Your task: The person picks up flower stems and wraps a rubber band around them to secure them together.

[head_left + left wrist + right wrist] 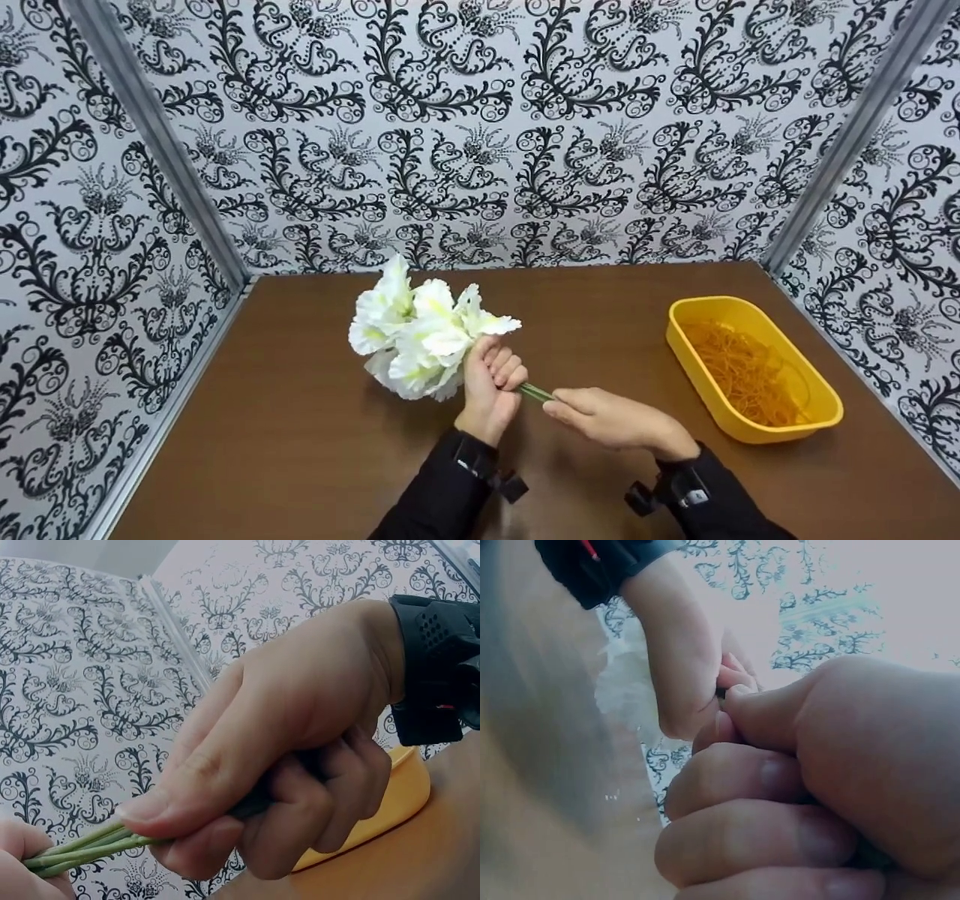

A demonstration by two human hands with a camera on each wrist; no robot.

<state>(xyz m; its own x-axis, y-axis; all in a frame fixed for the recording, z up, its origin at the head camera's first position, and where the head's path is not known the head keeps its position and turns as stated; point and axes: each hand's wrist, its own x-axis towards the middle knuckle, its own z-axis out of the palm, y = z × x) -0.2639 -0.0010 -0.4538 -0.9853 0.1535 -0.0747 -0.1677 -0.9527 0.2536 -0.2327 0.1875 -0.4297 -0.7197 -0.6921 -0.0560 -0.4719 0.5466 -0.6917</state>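
Note:
A bunch of white artificial-looking flowers [420,330] with ruffled petals and yellowish-green centres leans to the left over the brown table. My left hand [491,382] grips the stems just below the blooms, its fingers curled round them. Farther down, my right hand [619,418] holds the lower ends of the green stems [535,392] between thumb and fingers. In the left wrist view, the right hand [277,742] pinches the stems [86,849], while fingers of the left hand show at the left edge. The right wrist view has both hands close together, the white petals [626,690] blurred behind.
A yellow plastic basket [679,352] with a tangle of thin amber bands or strands [739,375] stands on the right of the brown table [300,435]. Patterned black-and-white walls [480,150] with grey metal posts enclose the table at the back and sides.

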